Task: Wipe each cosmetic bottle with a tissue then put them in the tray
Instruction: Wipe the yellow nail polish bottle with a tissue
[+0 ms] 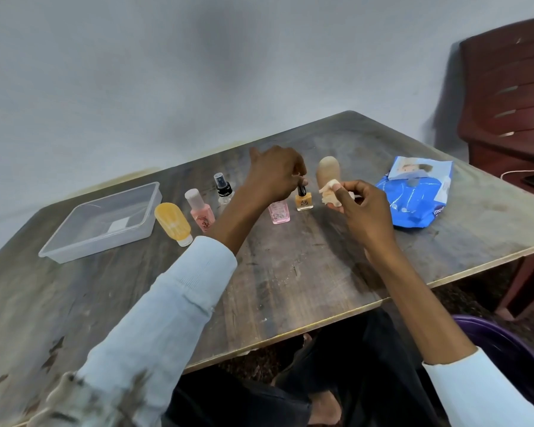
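My left hand (275,174) pinches the black cap of a small orange nail polish bottle (304,201) that stands on the wooden table (290,272). Just right of it, my right hand (361,208) holds a crumpled tissue (332,195). A beige rounded bottle (328,171) stands behind the tissue. To the left are a pink square bottle (279,213), a clear spray bottle (224,189), a pink bottle with a frosted cap (199,210) and a yellow tube (173,223) lying down. The clear plastic tray (74,241) sits at the far left with nothing in it.
A blue tissue pack (416,198) lies at the right of the table. A dark red plastic chair (509,100) stands beyond the table's right corner. A purple basin (506,349) is on the floor at lower right.
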